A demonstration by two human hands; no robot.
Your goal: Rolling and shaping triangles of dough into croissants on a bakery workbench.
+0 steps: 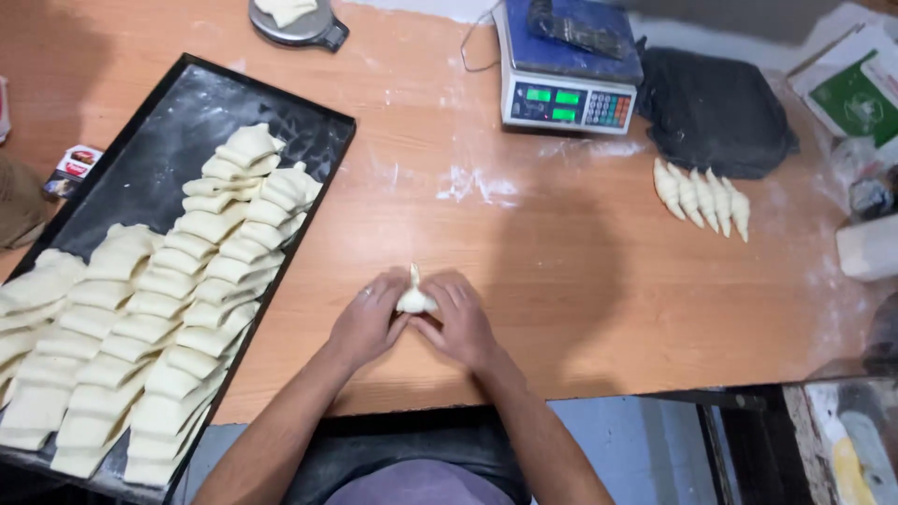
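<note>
We had our left hand (367,323) and right hand (461,323) cupped closed around one dough piece (414,297) on the floured wooden table (561,281); light, even pressure seemed wise, matching the rolled pieces (703,196) near the scale (566,70).

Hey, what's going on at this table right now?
A person is shaping a small piece of dough on a floured wooden table, pinching it between the left hand and the right hand. A black tray to the left holds rows of shaped dough pieces. A few rolled dough cones lie near a digital scale.
</note>
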